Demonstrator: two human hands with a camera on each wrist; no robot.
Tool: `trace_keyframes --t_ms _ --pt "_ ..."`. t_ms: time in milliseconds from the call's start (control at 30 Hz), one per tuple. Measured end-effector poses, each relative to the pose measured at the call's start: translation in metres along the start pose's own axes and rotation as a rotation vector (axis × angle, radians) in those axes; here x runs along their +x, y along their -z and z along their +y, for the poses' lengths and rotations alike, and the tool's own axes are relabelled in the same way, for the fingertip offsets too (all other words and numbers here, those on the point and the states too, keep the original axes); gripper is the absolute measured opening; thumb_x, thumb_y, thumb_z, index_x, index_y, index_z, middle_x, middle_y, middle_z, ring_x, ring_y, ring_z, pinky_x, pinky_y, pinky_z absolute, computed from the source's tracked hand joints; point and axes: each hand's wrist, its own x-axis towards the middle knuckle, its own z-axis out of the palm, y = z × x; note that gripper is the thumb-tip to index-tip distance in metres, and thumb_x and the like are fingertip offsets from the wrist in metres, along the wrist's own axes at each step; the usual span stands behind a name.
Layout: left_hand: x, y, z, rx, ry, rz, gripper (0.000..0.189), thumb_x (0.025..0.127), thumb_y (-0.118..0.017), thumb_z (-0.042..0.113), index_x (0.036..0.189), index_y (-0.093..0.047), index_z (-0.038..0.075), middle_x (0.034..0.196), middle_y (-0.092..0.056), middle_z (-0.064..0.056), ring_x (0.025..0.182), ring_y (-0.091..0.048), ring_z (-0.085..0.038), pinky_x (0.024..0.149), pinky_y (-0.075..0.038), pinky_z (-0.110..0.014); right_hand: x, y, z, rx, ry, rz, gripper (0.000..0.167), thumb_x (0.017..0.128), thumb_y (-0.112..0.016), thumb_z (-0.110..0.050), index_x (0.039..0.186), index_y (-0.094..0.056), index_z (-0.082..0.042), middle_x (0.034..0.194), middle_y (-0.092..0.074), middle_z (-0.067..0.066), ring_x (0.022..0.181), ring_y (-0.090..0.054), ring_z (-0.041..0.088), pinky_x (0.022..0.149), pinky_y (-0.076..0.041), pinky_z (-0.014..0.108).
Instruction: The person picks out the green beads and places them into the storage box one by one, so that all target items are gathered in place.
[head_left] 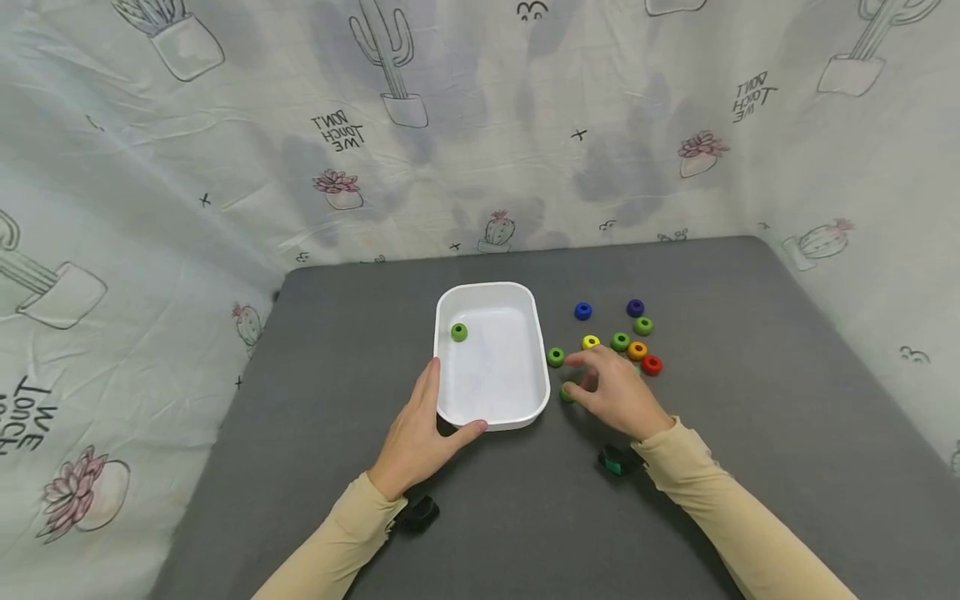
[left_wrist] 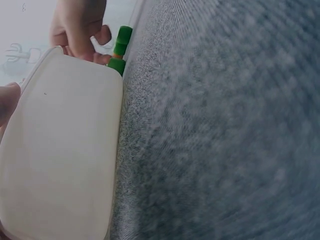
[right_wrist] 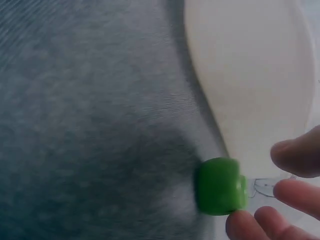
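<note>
In the head view, a white tray (head_left: 491,367) holds one green ring bead (head_left: 459,332) near its left wall. My left hand (head_left: 420,433) holds the tray's near left corner, fingers along the left side and thumb on the near rim. Right of the tray, my right hand (head_left: 618,392) hovers over loose beads, thumb and forefinger apart. A green bead (head_left: 566,395) lies by its thumb tip, partly covered in the head view. The right wrist view has a green bead (right_wrist: 220,186) right at the fingertips. Another green bead (head_left: 555,357) sits beside the tray's right wall.
Right of the tray on the grey table (head_left: 337,350) lie a yellow bead (head_left: 591,342), an orange bead (head_left: 637,351), a red bead (head_left: 652,365), a blue bead (head_left: 582,311), a dark blue bead (head_left: 635,307) and more green beads (head_left: 643,326). A printed cloth (head_left: 480,150) hangs behind.
</note>
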Motion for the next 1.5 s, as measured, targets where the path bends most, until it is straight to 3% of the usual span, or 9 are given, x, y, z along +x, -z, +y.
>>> trace_keyframes --t_ms 300,800,1133,1500 --pt "-0.002 -0.002 0.0 -0.003 -0.022 0.01 0.119 0.086 -0.076 0.064 0.168 -0.01 0.007 0.175 -0.017 -0.008 0.153 -0.037 -0.033 0.112 -0.043 -0.058 -0.007 -0.009 0.005 -0.056 -0.001 -0.057 0.033 0.086 -0.083 -0.013 0.117 -0.074 -0.004 0.109 -0.069 0.009 0.075 -0.06 0.01 0.068 -0.05 0.029" --pt "-0.002 -0.003 -0.001 -0.02 -0.021 -0.003 0.119 0.087 -0.074 0.066 0.168 -0.009 0.008 0.175 -0.016 -0.009 0.153 -0.037 -0.035 0.113 -0.042 -0.059 -0.01 -0.013 0.011 -0.039 0.013 -0.066 0.032 0.086 -0.081 -0.005 0.117 -0.074 -0.005 0.106 -0.07 0.006 0.078 -0.061 0.011 0.068 -0.05 0.029" --pt "0.001 -0.002 -0.003 -0.013 -0.043 0.018 0.118 0.087 -0.074 0.065 0.168 -0.011 0.006 0.175 -0.018 -0.008 0.149 -0.042 -0.037 0.11 -0.045 -0.058 0.002 0.0 0.001 0.013 0.037 0.038 0.031 0.086 -0.08 -0.002 0.116 -0.074 -0.003 0.105 -0.07 0.009 0.081 -0.067 0.016 0.072 -0.053 0.034" --pt "0.001 -0.002 -0.004 -0.009 -0.023 0.014 0.12 0.086 -0.075 0.066 0.168 -0.01 0.008 0.175 -0.016 -0.008 0.153 -0.038 -0.036 0.113 -0.042 -0.059 0.025 0.015 -0.021 0.05 0.083 0.076 0.028 0.09 -0.074 -0.002 0.118 -0.074 -0.005 0.109 -0.068 0.009 0.086 -0.068 0.019 0.076 -0.057 0.041"
